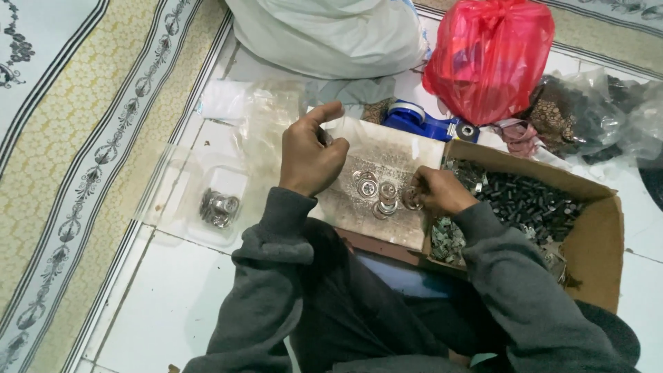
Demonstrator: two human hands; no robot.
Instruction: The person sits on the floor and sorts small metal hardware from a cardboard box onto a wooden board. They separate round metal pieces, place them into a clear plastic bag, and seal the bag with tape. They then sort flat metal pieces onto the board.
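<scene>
My left hand [309, 153] is raised over the left edge of a worn grey board [387, 148], fingers curled around something small that I cannot make out. My right hand [436, 190] rests at the board's right edge, pinching a round metal washer. Several more metal washers [376, 188] lie loose in the middle of the board, between my two hands. Both arms wear dark grey sleeves.
A cardboard box [594, 228] of small dark metal parts sits at right. A clear plastic bag with washers [219, 207] lies at left on the white tiles. Behind are a blue tape dispenser [423, 123], a red plastic bag [492, 55], a white sack [324, 31] and a patterned carpet [83, 138].
</scene>
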